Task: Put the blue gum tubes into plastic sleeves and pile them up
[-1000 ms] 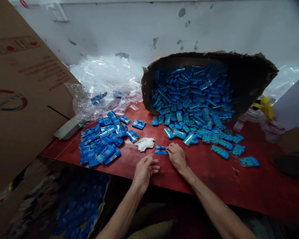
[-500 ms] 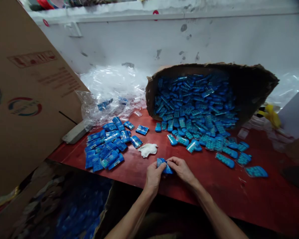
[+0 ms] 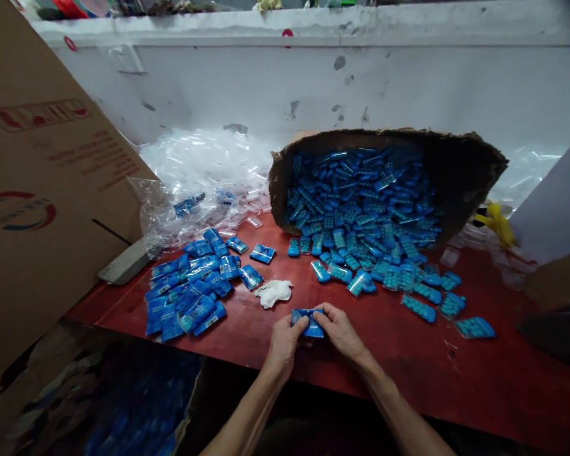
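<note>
Near the front edge of the red table point(image 3: 361, 364), a small blue printed packet point(image 3: 308, 322) is held between both hands. My left hand point(image 3: 285, 337) is closed on its left side, thumb on top. My right hand point(image 3: 338, 326) pinches its right side, with the thumb on its face. A crumpled white cloth point(image 3: 273, 293) lies just beyond the packet. To the left is a heap of similar blue packets point(image 3: 187, 294), with a few loose ones beside it. Blue blister-like pieces with clear covers point(image 3: 361, 282) are strewn beyond and right of my hands.
A torn-edged carton point(image 3: 276, 190) lies on its side, spilling more blue pieces. Clear plastic covers point(image 3: 204, 164) are piled behind the packets. A large cardboard box point(image 3: 42, 164) stands at the left. Below the table edge are more blue items point(image 3: 133, 405). Yellow material point(image 3: 500, 225) sits far right.
My left hand came over from beside the packet and took its left side. Both hands drew the packet nearer the table's front edge; it was tilted midway and now faces up flatter.
</note>
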Available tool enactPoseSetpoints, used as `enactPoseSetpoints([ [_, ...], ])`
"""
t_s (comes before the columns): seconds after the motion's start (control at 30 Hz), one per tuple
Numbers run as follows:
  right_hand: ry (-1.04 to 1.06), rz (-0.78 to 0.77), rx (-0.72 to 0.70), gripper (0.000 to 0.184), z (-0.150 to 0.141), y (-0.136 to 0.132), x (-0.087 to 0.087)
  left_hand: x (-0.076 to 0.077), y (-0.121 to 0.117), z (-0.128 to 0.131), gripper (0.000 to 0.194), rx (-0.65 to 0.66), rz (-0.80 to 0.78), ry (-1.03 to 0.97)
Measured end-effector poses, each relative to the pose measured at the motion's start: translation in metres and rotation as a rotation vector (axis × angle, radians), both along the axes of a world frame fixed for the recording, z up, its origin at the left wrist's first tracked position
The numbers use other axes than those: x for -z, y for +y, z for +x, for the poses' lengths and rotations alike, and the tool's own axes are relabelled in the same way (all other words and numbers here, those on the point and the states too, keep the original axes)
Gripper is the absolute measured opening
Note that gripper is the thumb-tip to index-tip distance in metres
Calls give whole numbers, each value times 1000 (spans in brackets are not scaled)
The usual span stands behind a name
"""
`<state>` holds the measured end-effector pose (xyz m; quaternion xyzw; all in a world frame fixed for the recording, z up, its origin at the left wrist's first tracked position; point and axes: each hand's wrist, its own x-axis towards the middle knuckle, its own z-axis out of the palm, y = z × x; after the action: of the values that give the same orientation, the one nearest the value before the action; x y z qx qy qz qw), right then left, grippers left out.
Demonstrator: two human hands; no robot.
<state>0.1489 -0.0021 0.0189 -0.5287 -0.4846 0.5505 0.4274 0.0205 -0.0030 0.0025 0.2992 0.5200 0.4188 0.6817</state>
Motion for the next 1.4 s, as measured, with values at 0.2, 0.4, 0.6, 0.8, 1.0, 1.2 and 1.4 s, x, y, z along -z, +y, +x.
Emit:
enactPoseSetpoints([
  [0.2, -244, 103, 66, 30, -6, 4, 3, -11, 7, 3, 30, -23, 10, -29],
  [0.4, -371, 195, 2, 37, 3, 8, -3, -21, 7, -6, 32, 151, -69, -131],
  [0.6, -1067, 367, 140, 22, 35, 42, -14, -25, 2, -14, 21, 41, -215, -271],
  [0.8, -1413, 294, 98, 14, 53, 58, 3, -24, -4, -19, 19, 35, -250, -325],
  [1.0, -1313, 369, -80, 20, 54, 48, 6, -18, -7, -20, 27, 74, -234, -282],
  [1.2, -741, 417, -86, 27, 54, 21, -27, -16, -6, -21, 27, 40, -219, -279],
  [1.4, -620, 442, -164, 22, 41, -14, -49, -14, -6, -20, 29, 55, -184, -271],
])
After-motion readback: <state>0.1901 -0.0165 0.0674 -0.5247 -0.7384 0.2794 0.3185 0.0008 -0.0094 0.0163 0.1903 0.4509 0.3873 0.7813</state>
